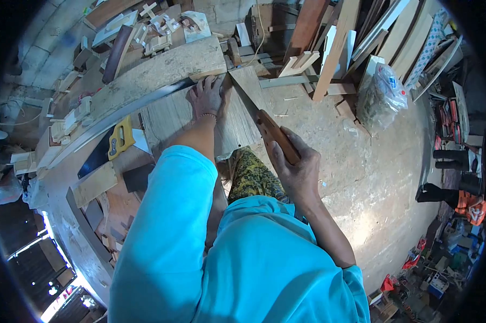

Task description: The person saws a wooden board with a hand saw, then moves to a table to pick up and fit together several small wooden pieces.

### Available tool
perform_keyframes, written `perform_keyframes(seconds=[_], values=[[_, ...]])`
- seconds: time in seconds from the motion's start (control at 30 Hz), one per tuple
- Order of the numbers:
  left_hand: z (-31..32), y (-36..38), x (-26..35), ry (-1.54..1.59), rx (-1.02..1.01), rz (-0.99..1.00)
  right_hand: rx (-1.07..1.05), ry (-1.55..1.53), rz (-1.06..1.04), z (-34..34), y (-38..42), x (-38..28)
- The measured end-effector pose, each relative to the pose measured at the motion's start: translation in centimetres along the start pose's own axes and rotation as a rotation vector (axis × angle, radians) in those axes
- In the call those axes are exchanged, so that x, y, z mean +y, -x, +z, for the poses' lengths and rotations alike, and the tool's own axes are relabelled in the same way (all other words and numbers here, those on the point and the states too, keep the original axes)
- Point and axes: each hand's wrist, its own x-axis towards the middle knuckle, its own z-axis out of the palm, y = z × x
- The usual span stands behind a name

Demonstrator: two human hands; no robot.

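My left hand [206, 99] lies with its fingers spread on a pale wooden board [167, 116], pressing near the board's far edge. In my right hand [299, 167] is the brown wooden handle of a handsaw [278, 137], with the fingers wrapped round it. The saw's narrow-looking blade slants up and left across the right part of the board, its far end near the edge of a thick plank [167, 67]. Whether the teeth are inside a cut is hard to see. A strip of the board shows right of the blade.
A second saw with a yellow handle [122, 139] lies at the left among offcuts. Long boards [337, 48] lean at the back beside a filled plastic bag [383, 97]. Small wooden pieces [159, 32] stand at the far left. A person in orange [471, 207] is at the far right.
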Motion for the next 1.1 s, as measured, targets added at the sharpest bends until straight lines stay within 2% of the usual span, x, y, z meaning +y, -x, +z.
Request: perform_keyframes(seconds=[0.07, 0.17, 0.23, 0.4, 0.47, 0.53, 0.57, 0.6, 0.67, 0.7, 0.73, 0.8, 0.83, 0.87, 0.93, 1.0, 1.07, 1.1], values=[[-0.3, -0.2, 0.7, 0.013, 0.018, 0.001, 0.01, 0.009, 0.026, -0.2, 0.4, -0.1], [0.3, -0.6, 0.0, -0.036, 0.033, 0.003, -0.009, 0.06, -0.066, 0.8, 1.7, 0.0], [-0.3, 0.0, 0.1, -0.001, 0.048, 0.064, 0.001, 0.042, -0.05, 1.0, 2.0, 0.2], [0.4, -0.1, 0.0, -0.001, -0.018, 0.022, 0.044, -0.008, -0.05, 0.9, 0.5, -0.1], [-0.2, -0.1, 0.5, 0.027, 0.018, 0.004, 0.07, 0.055, -0.055, -0.1, -0.7, -0.3], [-1.3, -0.1, 0.8, -0.026, -0.012, 0.007, -0.036, -0.258, 0.305, -1.3, -2.0, 0.4], [-1.7, -0.2, 1.0, -0.077, -0.061, 0.004, -0.054, -0.299, 0.36, -1.8, -2.1, 0.6], [-0.8, -0.5, 0.7, -0.068, -0.046, 0.012, -0.04, -0.295, 0.346, -2.0, -2.4, 0.4], [2.0, -0.6, -0.8, 0.015, 0.054, 0.066, -0.111, -0.285, 0.182, -1.5, -2.6, -0.3], [-0.5, 0.2, 0.4, 0.019, 0.102, 0.068, -0.111, -0.259, 0.144, -1.5, -3.0, -2.0], [-0.6, 0.1, 0.5, 0.014, 0.103, 0.074, -0.107, -0.265, 0.144, -1.6, -3.6, -2.6], [-0.5, 0.1, 0.7, -0.06, 0.11, 0.063, -0.185, -0.013, -0.134, -1.9, -4.8, -3.8], [-0.6, 0.0, 0.8, -0.059, 0.111, 0.06, -0.176, 0.093, -0.117, -2.1, -5.3, -5.5], [-0.8, 0.0, 0.7, -0.042, 0.086, 0.067, -0.181, 0.094, -0.122, -2.0, -6.2, -5.9], [-1.1, 0.0, 0.7, -0.032, 0.062, 0.068, -0.103, 0.083, -0.274, -1.4, -8.5, -6.4], [-1.4, -0.1, 1.1, 0.002, 0.138, 0.047, -0.104, 0.095, -0.262, -1.1, -11.4, -6.8], [-0.8, -0.1, 0.9, 0.017, 0.139, 0.05, -0.441, -0.16, -0.11, -1.5, -14.2, -8.4], [-0.7, -0.2, 0.8, 0.035, 0.138, 0.051, -0.447, -0.157, -0.119, -1.1, -15.4, -8.8]])
